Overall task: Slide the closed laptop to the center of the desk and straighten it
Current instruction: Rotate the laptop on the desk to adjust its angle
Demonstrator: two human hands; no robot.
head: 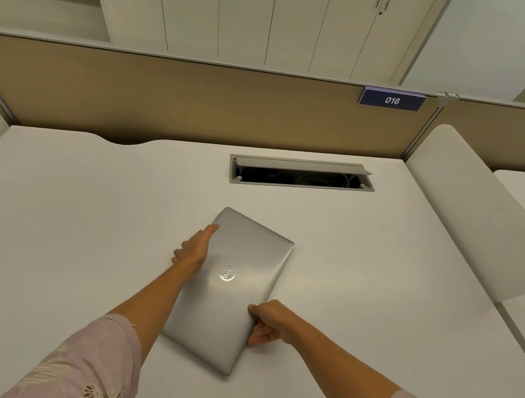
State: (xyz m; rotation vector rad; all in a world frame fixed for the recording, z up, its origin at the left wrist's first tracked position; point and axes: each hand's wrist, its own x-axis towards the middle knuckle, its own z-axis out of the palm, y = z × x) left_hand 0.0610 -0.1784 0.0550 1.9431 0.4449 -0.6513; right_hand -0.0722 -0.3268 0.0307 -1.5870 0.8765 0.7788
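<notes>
A closed silver laptop [236, 295] lies on the white desk [75, 229], near the middle, turned so its long axis runs from near left to far right. My left hand [193, 250] grips its long left edge, thumb on the lid and fingers curled around the edge. My right hand [270, 323] clamps the long right edge near the front corner, thumb on top and fingers beneath.
An open cable tray [302, 174] is set into the desk behind the laptop. A tan partition [168, 100] with a blue "016" sign [392, 99] closes the far edge. A white side panel [478, 213] borders the right side.
</notes>
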